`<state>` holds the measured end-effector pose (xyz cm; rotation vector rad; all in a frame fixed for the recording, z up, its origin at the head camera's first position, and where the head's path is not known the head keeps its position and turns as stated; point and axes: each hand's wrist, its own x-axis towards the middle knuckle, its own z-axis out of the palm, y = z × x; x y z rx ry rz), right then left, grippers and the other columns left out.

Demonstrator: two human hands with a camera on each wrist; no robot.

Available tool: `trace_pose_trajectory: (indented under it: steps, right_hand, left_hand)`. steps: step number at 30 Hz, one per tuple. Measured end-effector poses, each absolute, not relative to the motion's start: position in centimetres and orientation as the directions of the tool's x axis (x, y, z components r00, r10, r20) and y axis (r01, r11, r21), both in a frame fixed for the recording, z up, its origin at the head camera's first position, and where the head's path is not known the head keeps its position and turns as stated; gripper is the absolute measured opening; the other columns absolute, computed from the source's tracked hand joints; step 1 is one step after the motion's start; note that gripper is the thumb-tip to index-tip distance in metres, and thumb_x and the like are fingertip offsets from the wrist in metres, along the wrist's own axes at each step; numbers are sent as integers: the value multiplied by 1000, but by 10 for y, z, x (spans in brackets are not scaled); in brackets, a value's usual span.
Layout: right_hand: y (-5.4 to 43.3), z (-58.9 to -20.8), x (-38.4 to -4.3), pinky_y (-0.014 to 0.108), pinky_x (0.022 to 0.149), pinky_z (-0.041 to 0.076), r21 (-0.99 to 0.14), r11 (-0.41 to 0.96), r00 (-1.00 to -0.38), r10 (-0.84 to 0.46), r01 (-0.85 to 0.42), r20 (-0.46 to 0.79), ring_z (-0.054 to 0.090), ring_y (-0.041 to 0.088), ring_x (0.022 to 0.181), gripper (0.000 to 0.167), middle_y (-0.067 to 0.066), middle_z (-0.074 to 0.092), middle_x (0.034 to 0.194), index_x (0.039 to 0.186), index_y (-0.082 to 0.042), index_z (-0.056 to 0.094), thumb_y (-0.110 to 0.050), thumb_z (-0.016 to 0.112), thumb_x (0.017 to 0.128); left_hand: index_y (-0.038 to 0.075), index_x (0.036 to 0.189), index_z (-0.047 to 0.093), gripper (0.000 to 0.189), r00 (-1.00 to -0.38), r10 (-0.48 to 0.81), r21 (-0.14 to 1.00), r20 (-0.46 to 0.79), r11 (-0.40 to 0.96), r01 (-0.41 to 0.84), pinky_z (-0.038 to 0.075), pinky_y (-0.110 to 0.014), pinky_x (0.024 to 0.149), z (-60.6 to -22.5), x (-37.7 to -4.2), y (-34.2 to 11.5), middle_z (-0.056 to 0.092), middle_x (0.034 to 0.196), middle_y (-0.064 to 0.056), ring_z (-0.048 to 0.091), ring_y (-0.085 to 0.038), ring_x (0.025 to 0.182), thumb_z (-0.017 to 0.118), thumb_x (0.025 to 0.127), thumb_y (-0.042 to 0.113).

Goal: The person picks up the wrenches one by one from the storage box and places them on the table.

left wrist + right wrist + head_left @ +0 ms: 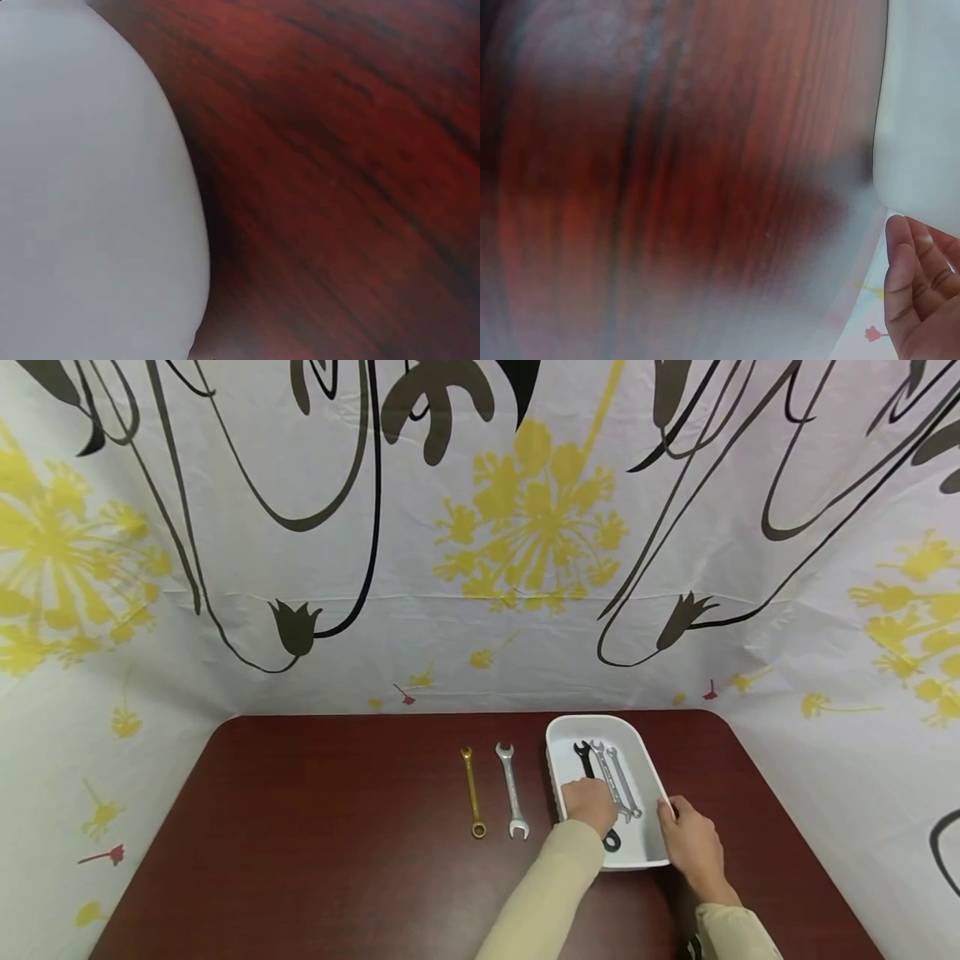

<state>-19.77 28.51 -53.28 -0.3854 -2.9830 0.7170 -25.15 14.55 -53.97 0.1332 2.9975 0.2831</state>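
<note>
A: Your left hand (590,806) is down inside the tray, over the black wrench (587,763). How do your fingers stand there?

B: They're folded down around the middle of that wrench's handle, so you're holding it, though your fingertips are hidden. Its open head shows beyond your knuckles and its ring end shows on your near side.

A: And the wrench lies within the white tray (637,852), toward its left side as you look at it?

B: Yes. Just to its right you have two more: a silver wrench (610,779), then a thinner silver wrench (624,782), slanting the same way. Your left hand is near their lower ends.

A: Your right hand (693,847) is at the tray's right wall, near the close corner.

B: There your fingers pinch the rim narrowly; your right wrist view also shows fingertips touching the tray's edge.

A: Outside the tray, on its left, you have a bigger silver wrench (512,793) with two open jaws, and beside it, apart, a gold wrench (472,792) with its ring end toward you.

B: All of this sits on your dark red-brown counter (322,827), the tray on its right half. Behind it hangs a white cloth (420,643) printed with yellow and grey flowers, and your cream sleeves (543,893) reach in from the near edge.
</note>
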Motion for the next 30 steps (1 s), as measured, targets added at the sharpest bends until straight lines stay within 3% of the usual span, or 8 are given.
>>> trace_pose_trajectory:
  steps: [5,15,25,30]
  right_hand:
    - [285,-532,-200,57,71,45,-455,863,-969,249,221,2,62,47,89,47,33,61,113,119,2,56,-36,35,103]
    - [285,-530,-201,57,71,45,-462,861,-970,242,212,6,61,48,91,47,33,61,113,119,2,56,-37,34,103]
    - [285,-531,-197,57,71,46,-460,865,-974,228,199,7,62,47,90,48,32,62,112,119,2,57,-37,34,103]
    - [286,-533,-196,57,71,45,-458,867,-973,232,198,17,62,48,91,48,32,62,112,118,2,58,-37,34,102]
  left_hand:
    - [17,62,66,39,-988,95,208,-120,976,69,43,-29,61,-539,-254,145,62,60,3,55,-11,55,65,84,50]
    - [16,72,71,38,-990,68,175,-121,984,46,46,-30,64,-536,-256,148,70,72,1,62,-13,64,59,86,49]
    - [15,66,69,31,-982,93,185,-165,981,62,47,-28,62,-536,-255,146,66,64,-1,59,-13,57,70,80,44]
    - [14,66,68,31,-980,104,214,-167,975,66,50,-29,64,-534,-252,144,64,61,-1,58,-13,56,70,82,41]
